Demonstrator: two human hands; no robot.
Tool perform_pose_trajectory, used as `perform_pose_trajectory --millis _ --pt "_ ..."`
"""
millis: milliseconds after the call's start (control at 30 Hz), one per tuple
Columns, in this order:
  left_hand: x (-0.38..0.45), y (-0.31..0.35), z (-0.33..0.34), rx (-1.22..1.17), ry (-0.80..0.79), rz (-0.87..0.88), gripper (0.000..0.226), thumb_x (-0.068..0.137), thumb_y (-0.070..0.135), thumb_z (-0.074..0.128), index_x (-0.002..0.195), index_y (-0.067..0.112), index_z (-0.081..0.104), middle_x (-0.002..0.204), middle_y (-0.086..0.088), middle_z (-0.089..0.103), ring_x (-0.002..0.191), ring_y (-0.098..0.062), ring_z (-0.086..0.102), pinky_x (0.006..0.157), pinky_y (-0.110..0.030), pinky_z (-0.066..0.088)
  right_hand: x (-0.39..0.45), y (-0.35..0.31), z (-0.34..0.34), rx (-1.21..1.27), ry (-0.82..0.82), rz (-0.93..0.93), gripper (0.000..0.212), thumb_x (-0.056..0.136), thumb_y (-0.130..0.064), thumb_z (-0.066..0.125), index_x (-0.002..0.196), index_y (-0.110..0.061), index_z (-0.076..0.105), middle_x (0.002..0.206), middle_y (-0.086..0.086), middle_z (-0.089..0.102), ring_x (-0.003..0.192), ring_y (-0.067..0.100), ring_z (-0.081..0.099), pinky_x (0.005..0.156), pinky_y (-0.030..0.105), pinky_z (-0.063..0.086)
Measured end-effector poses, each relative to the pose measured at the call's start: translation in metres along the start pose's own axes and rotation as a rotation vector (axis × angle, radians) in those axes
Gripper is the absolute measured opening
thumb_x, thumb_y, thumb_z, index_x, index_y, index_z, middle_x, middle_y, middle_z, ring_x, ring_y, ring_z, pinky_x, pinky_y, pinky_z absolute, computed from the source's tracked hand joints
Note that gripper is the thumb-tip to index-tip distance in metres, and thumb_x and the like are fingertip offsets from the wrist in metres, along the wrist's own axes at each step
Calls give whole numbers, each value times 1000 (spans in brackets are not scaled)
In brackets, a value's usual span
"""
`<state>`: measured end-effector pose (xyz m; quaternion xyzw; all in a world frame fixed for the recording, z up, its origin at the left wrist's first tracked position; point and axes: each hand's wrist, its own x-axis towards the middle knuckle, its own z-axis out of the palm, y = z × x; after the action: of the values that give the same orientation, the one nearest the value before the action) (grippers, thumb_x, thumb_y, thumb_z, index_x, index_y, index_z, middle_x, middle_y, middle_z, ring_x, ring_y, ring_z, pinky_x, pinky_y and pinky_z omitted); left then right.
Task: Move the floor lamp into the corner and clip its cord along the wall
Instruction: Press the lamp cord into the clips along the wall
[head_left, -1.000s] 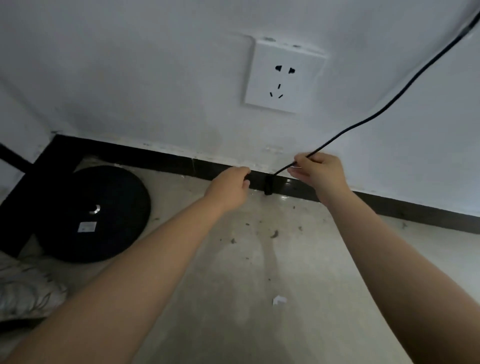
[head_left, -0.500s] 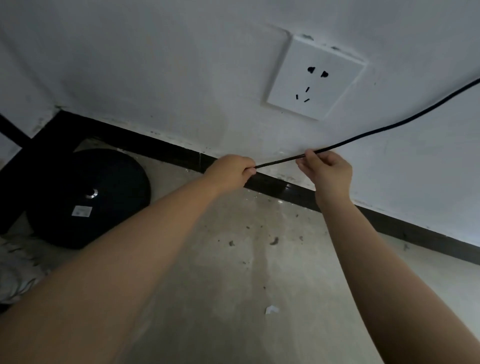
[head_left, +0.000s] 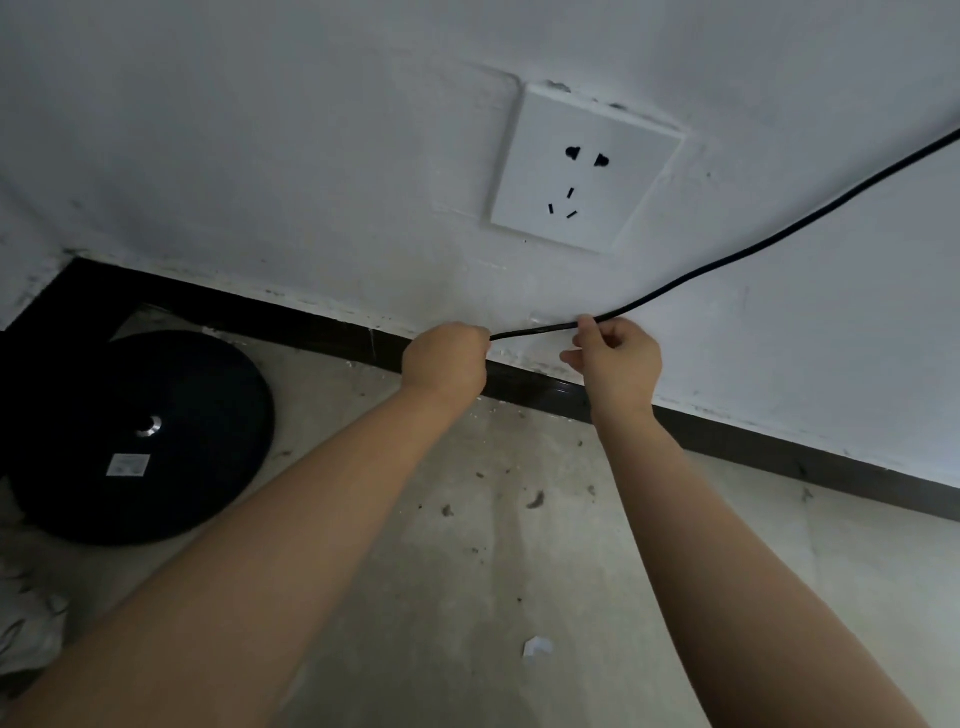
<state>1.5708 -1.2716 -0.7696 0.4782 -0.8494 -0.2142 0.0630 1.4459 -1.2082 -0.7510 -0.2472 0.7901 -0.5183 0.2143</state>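
Observation:
The black lamp cord (head_left: 737, 257) runs from the upper right down along the white wall to my hands. My right hand (head_left: 615, 358) pinches it between thumb and fingers just above the black skirting board (head_left: 753, 441). My left hand (head_left: 447, 358) is closed in a fist on the cord's end, a short taut stretch (head_left: 535, 330) spanning between the two hands against the wall. The lamp's round black base (head_left: 140, 436) lies on the floor in the corner at the left, with a metal centre and a white label. The lamp's pole is out of view.
A white wall socket (head_left: 584, 166) sits above my hands. The concrete floor (head_left: 493, 571) carries dirt specks and a small white scrap (head_left: 537, 647). Crumpled pale fabric (head_left: 26, 623) lies at the lower left edge.
Both hands have lifted the cord from the skirting board up onto the wall and pulled it straight between them. The view has shifted, so the socket now sits further right.

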Motion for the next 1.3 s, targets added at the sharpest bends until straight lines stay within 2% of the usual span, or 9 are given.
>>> perform_pose_trajectory --millis 100,200,367,467,600,767,1000,1067,1300 --pt "-1 4 0 -43 -72 -38 19 92 -1 44 95 -1 63 75 -13 59 80 -31 57 62 -33 42 0 -2 1 -73 11 -40 21 90 -18 52 71 -9 53 56 -8 53 55 10 61 51 12 44" --pt "5 7 -2 -99 -154 -110 21 95 4 44 101 -1 63 98 -20 64 95 -34 60 79 -38 50 0 -3 -1 -103 9 -61 21 91 -19 52 73 -8 54 55 -9 52 59 14 61 51 14 40" --pt "3 6 0 -188 -104 -125 24 95 9 43 92 -2 64 92 -22 64 89 -35 59 67 -34 46 -2 -2 3 68 -71 97 23 93 -17 48 77 -4 58 69 4 60 62 20 63 65 28 53" --pt "-2 1 -2 -232 3 -63 26 94 11 45 83 -3 63 87 -24 66 81 -37 59 62 -34 45 -2 -4 1 269 -182 263 27 92 -16 50 69 -8 59 68 3 60 61 14 62 56 20 55" --pt "-9 -4 -1 -206 133 40 26 92 9 48 76 -4 63 77 -25 65 74 -37 58 56 -32 38 -1 -6 2 296 -152 268 29 90 -12 53 61 -11 57 64 4 59 57 12 60 46 14 56" --pt "-15 -6 3 -177 292 127 18 84 -3 57 67 -7 64 65 -27 65 62 -36 60 52 -34 44 -8 0 14 269 -44 158 20 91 -9 51 73 -4 56 61 3 57 58 11 59 57 19 56" --pt "-5 -3 14 -188 159 -22 28 93 13 48 73 -2 62 80 -24 66 77 -36 59 56 -31 33 -6 2 7 302 -122 165 31 91 -8 51 61 -14 54 64 3 58 54 13 60 45 12 55" --pt "-1 0 10 -179 149 -49 30 94 14 47 75 -2 63 82 -24 66 78 -37 59 59 -34 41 -6 1 6 278 -118 178 31 91 -10 51 61 -14 54 65 2 58 54 13 59 45 13 55" --pt "4 5 -5 -36 428 11 16 86 17 60 91 5 68 92 -14 70 97 -32 55 85 -39 35 -3 5 1 236 -111 231 22 93 -17 47 74 -10 55 68 2 58 57 13 59 48 17 54"
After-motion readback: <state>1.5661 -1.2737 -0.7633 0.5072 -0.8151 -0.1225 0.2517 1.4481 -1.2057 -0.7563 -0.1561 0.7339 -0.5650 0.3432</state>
